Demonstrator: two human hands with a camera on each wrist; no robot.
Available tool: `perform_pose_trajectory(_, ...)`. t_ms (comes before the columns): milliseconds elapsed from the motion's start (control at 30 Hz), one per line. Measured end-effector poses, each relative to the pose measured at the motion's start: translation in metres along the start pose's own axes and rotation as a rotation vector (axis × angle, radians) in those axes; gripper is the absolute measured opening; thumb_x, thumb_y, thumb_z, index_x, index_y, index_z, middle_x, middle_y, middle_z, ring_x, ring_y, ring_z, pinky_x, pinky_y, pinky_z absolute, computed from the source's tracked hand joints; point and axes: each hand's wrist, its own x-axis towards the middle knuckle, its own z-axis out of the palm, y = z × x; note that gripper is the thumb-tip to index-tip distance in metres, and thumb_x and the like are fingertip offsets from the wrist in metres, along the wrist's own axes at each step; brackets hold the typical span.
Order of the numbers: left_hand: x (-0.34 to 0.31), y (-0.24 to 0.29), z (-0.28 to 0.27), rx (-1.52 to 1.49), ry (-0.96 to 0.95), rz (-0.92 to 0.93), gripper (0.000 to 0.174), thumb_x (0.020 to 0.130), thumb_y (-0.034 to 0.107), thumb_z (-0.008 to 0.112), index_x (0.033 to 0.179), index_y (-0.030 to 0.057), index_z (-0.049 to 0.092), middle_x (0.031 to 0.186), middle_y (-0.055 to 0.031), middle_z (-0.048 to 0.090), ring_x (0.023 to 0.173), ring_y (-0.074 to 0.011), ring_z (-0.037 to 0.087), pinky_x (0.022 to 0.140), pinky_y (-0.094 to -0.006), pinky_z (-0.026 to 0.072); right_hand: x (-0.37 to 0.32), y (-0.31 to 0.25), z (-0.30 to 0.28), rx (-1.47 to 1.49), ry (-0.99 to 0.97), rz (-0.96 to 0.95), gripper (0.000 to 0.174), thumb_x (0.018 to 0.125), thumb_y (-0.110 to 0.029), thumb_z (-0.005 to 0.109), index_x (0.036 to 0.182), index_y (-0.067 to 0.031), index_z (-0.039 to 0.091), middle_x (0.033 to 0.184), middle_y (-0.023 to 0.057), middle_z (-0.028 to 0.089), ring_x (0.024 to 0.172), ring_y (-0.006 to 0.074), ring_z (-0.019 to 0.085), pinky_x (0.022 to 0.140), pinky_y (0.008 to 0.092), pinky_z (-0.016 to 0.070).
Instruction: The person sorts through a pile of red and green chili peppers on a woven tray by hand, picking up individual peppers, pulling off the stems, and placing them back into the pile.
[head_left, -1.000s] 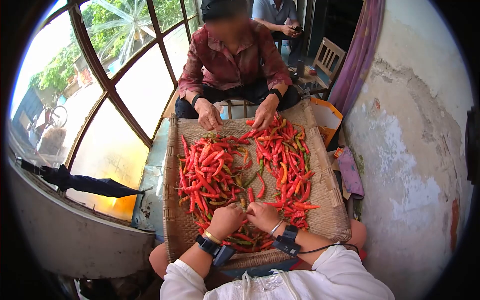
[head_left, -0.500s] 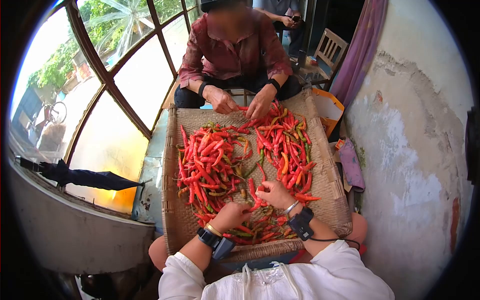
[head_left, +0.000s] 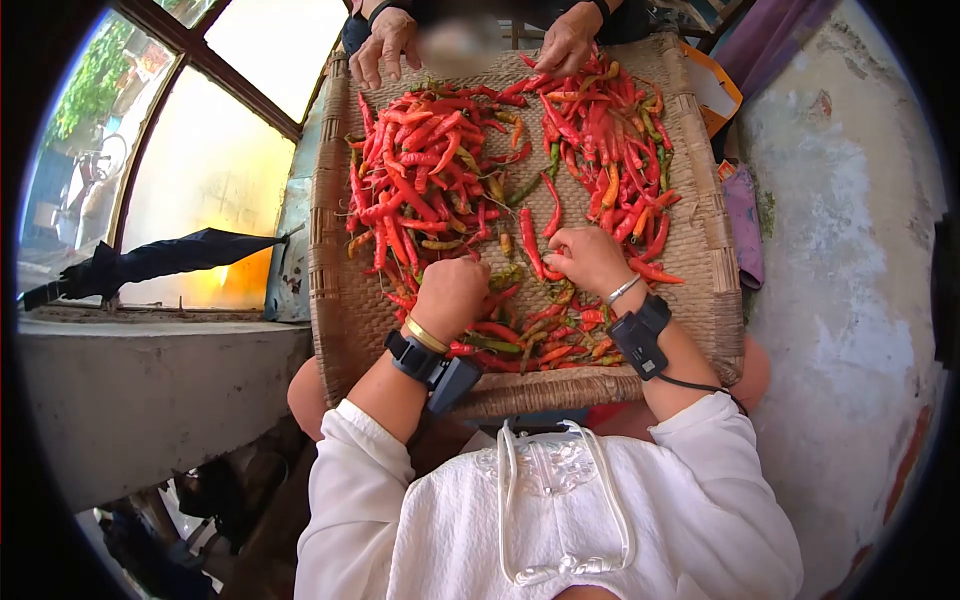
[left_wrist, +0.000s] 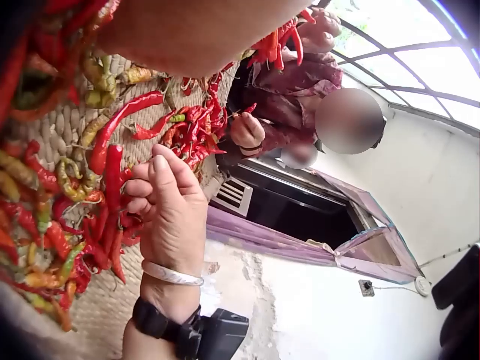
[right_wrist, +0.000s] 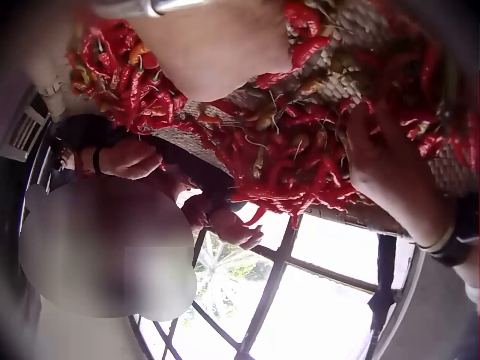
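Red chili peppers [head_left: 415,165], with some green and brownish ones, lie on a woven tray [head_left: 335,335]. At the near part of the tray my left hand [head_left: 450,297] has its fingers curled down among the chilies; I cannot tell what it holds. To its right, the right hand [head_left: 590,260] has bent fingers, and its thumb and fingertips are at a red chili pepper [head_left: 530,242]. In the left wrist view the right hand [left_wrist: 172,202] shows its thumb and index finger close together beside that red chili pepper [left_wrist: 114,176].
Across the tray are another person's hands [head_left: 385,48], one over each far pile. A second chili pile [head_left: 610,130] lies on the right. A folded dark umbrella [head_left: 170,262] leans by the window at left; a bare wall [head_left: 840,270] stands at right.
The head view has tilted down. My hands, together a second ago, are now apart, the right one farther forward. The other person's hands, together half a second ago, have separated.
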Motion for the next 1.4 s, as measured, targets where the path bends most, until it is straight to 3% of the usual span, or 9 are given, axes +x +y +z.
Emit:
perform_pose_trajectory(200, 0.002, -0.003, 0.006, -0.026, -0.02, 0.003, 0.016, 0.073, 0.023, 0.062, 0.077, 0.0077, 0.06, 0.074, -0.0093, 0.059, 0.067, -0.0283, 0.06, 0.056, -0.0388, 0.0473, -0.003, -0.013, 0.029, -0.333, 0.075, -0.12, 0.019, 0.07, -0.023, 0.063, 0.077, -0.0056, 0.06, 0.077, 0.0113, 0.06, 0.073, 0.0311, 0.06, 0.066, 0.0415, 0.0483)
perform_pose_trajectory(400, 0.004, 0.002, -0.01, -0.107, 0.274, -0.066, 0.016, 0.078, 0.024, 0.061, 0.082, 0.009, 0.058, 0.078, -0.0073, 0.059, 0.071, -0.0271, 0.059, 0.058, -0.0379, 0.0474, -0.005, -0.014, -0.004, -0.096, 0.126, 0.046, 0.014, 0.072, -0.017, 0.057, 0.07, -0.0032, 0.059, 0.068, 0.0142, 0.058, 0.065, 0.029, 0.059, 0.058, 0.0397, 0.0465)
perform_pose_trajectory(567, 0.003, -0.024, -0.023, -0.125, 0.558, -0.175, 0.016, 0.077, 0.02, 0.063, 0.089, 0.0102, 0.059, 0.079, -0.0058, 0.058, 0.072, -0.0257, 0.058, 0.061, -0.0355, 0.0471, -0.005, 0.001, -0.049, 0.893, 0.178, 0.3, 0.015, 0.083, -0.015, 0.055, 0.076, -0.0022, 0.059, 0.064, 0.0011, 0.058, 0.052, 0.0049, 0.053, 0.045, 0.0173, 0.04)
perform_pose_trajectory(667, 0.0, -0.032, -0.03, -0.1, 0.651, -0.237, 0.019, 0.075, 0.016, 0.064, 0.092, 0.0101, 0.059, 0.083, -0.0058, 0.058, 0.08, -0.0257, 0.056, 0.067, -0.0353, 0.0465, -0.001, 0.016, -0.055, 1.389, 0.316, 0.28, 0.026, 0.085, -0.025, 0.058, 0.095, -0.0003, 0.056, 0.073, 0.0031, 0.059, 0.051, 0.0054, 0.053, 0.043, 0.017, 0.0408)
perform_pose_trajectory(767, 0.001, -0.04, -0.03, -0.09, 0.698, -0.249, 0.033, 0.071, 0.016, 0.067, 0.101, 0.0075, 0.057, 0.098, -0.0086, 0.056, 0.092, -0.0287, 0.052, 0.076, -0.0358, 0.0455, -0.001, 0.016, -0.046, 1.279, 0.245, 0.342, 0.039, 0.088, -0.029, 0.055, 0.114, 0.0003, 0.049, 0.076, 0.0034, 0.06, 0.057, 0.006, 0.056, 0.042, 0.0167, 0.0445)
perform_pose_trajectory(1067, 0.009, -0.034, -0.081, -0.014, 0.425, -0.34, 0.061, 0.073, 0.026, 0.068, 0.121, -0.002, 0.042, 0.122, -0.02, 0.045, 0.109, -0.0363, 0.044, 0.091, -0.04, 0.0395, -0.004, -0.002, -0.032, 1.079, 0.083, 0.335, 0.032, 0.088, -0.018, 0.055, 0.112, 0.0018, 0.052, 0.075, 0.0032, 0.06, 0.057, 0.0066, 0.056, 0.047, 0.0178, 0.0441)
perform_pose_trajectory(1133, 0.028, -0.066, -0.071, 0.109, 0.544, -0.386, 0.068, 0.069, 0.036, 0.071, 0.119, -0.0024, 0.044, 0.119, -0.0184, 0.046, 0.106, -0.0335, 0.047, 0.089, -0.0397, 0.0409, -0.004, -0.004, -0.03, 1.031, 0.062, 0.325, 0.028, 0.088, -0.021, 0.055, 0.107, -0.0001, 0.056, 0.074, 0.0012, 0.059, 0.058, 0.0055, 0.054, 0.048, 0.0182, 0.0425)
perform_pose_trajectory(1300, 0.066, -0.111, -0.054, -0.277, 0.43, -0.433, 0.082, 0.062, 0.046, 0.073, 0.127, 0.0077, 0.041, 0.122, -0.0226, 0.044, 0.109, -0.0396, 0.046, 0.088, -0.0431, 0.0429, -0.007, -0.005, -0.029, 1.051, 0.073, 0.3, 0.028, 0.088, -0.02, 0.055, 0.107, 0.0008, 0.056, 0.074, 0.0012, 0.059, 0.058, 0.0053, 0.054, 0.048, 0.0181, 0.0422)
perform_pose_trajectory(1400, 0.072, -0.099, -0.039, -0.165, 0.438, -0.357, 0.085, 0.063, 0.046, 0.074, 0.131, 0.008, 0.038, 0.127, -0.0256, 0.038, 0.114, -0.0394, 0.044, 0.093, -0.0425, 0.04, -0.005, -0.002, -0.03, 1.046, 0.083, 0.281, 0.028, 0.088, -0.02, 0.055, 0.106, 0.0003, 0.056, 0.074, 0.0011, 0.059, 0.058, 0.0051, 0.054, 0.048, 0.018, 0.0416)
